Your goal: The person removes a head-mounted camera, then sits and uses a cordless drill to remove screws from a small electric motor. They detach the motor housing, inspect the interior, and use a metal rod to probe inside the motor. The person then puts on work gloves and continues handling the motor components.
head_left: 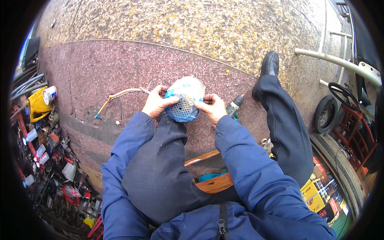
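Between my two hands is a round blue part with a perforated face (pixel 183 109); pale, clear-looking plastic wrap bulges from its far side. It is held just above my left knee. My left hand (pixel 157 102) grips its left edge, thumb on the near face and fingers partly hidden behind. On the opposite edge, my right hand (pixel 213 108) pinches the rim with thumb and fingers. A cable (pixel 126 93) with several coloured wire ends lies to the left; whether it joins the blue part cannot be seen. Beside my right hand rests a teal and black power drill (pixel 234 107).
Tools, bottles and parts crowd the left side, with a yellow container (pixel 39 105) among them. At the right stand a small tyre (pixel 325 114), a red metal frame (pixel 352 136) and pale metal tubing (pixel 340 62). Wooden seat pieces (pixel 214 184) show beneath me.
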Demonstrator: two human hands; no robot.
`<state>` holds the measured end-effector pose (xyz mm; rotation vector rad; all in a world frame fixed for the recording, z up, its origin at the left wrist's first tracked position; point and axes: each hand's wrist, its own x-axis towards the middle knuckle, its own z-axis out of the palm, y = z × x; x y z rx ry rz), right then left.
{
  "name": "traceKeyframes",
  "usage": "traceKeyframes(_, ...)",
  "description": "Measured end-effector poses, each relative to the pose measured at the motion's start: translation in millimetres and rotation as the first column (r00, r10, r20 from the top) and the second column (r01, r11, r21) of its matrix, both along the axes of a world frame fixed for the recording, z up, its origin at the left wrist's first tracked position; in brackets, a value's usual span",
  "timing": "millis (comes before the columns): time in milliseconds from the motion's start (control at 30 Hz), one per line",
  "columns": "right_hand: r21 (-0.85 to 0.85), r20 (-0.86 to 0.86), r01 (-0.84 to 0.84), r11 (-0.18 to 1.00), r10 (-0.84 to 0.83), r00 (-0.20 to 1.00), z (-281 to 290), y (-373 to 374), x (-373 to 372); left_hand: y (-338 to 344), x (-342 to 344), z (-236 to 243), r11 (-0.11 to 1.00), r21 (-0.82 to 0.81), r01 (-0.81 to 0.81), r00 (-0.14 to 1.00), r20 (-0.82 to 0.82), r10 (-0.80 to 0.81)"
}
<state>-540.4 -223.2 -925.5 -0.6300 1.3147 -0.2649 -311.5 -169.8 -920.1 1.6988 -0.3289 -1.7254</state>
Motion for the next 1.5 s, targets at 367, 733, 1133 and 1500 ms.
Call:
traceKeyframes(367, 0.174, 0.058, 0.153, 0.973, -0.165, 0.985, 7, -12, -4, -23, -3, 19, 0.982, 0.059, 0.178, 0.969, 0.165, -0.186)
traceKeyframes(733, 0.197, 0.158, 0.183, 0.963, -0.215, 0.964, 7, -22, 9, -12, 4, -6, 0.996, -0.066, -0.053, 0.996, 0.067, 0.057)
traceKeyframes(1133, 0.206, 0.050, 0.126, 0.970, -0.139, 0.989, 37, -34, -27, 5, 8, 11, 0.980, 0.125, -0.157, 0.985, -0.050, 0.164)
traceKeyframes(1500, -0.454, 0.010, -0.033, 0.890, 0.042, 0.999, 194, -95, -62, 6, 48, 82, 0.974, 0.007, -0.226, 0.971, 0.085, 0.224)
